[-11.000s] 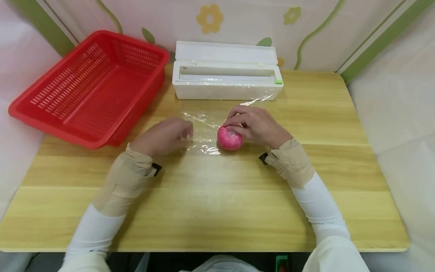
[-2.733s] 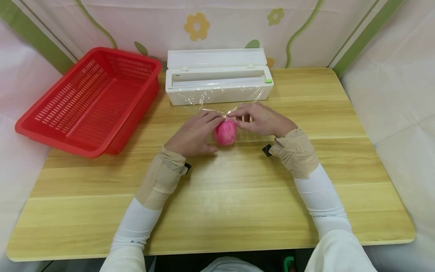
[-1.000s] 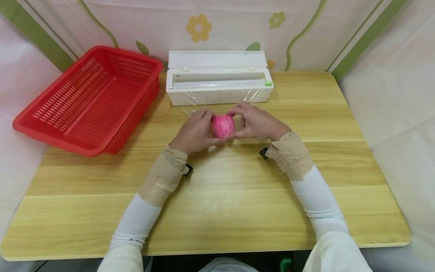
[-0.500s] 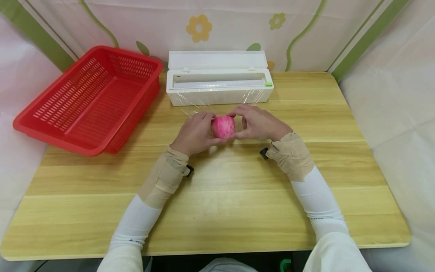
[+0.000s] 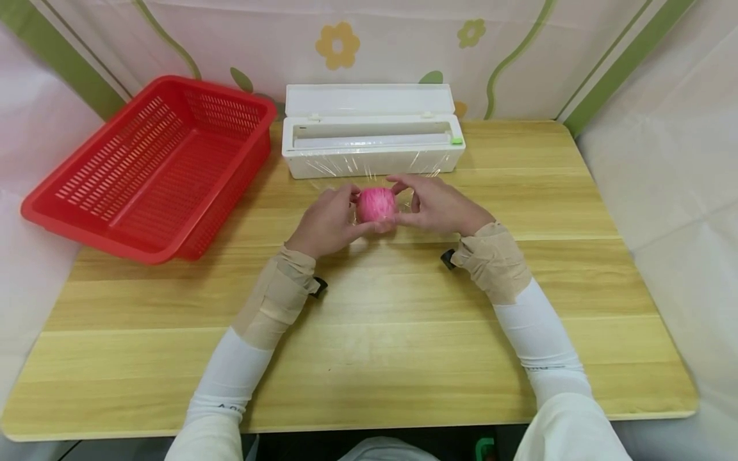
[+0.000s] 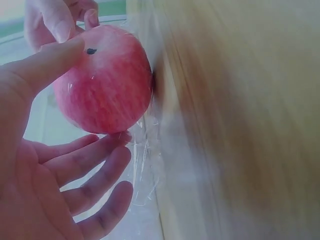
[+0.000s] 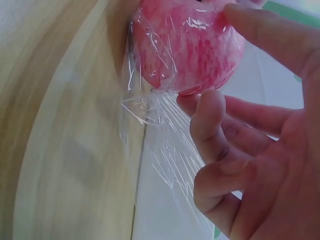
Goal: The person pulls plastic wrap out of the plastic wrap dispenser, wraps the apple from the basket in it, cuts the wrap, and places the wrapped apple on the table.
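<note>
A pink-red apple (image 5: 377, 206) is held between both hands, in front of the white dispenser box. Clear plastic wrap (image 7: 172, 130) clings to it and stretches in creased strands toward the box. My left hand (image 5: 327, 221) grips the apple's left side; in the left wrist view the thumb lies by the dark stem pit and fingertips touch the opposite side. My right hand (image 5: 441, 205) holds the right side, thumb and fingers around it, the other fingers curled beside the film (image 7: 145, 107). In both wrist views the apple is close to the wooden surface.
The white cling-film dispenser (image 5: 375, 163) stands at the back with its lid (image 5: 369, 99) raised and a roll inside; a green slider (image 5: 457, 141) sits at its right end. A red slotted basket (image 5: 190, 218) occupies the back left of the wooden table (image 5: 461, 358).
Eleven seconds ago the right hand alone touched the apple on the film. Both hands since came around it and turned it; in the last half second it moved slightly toward the dispenser.
</note>
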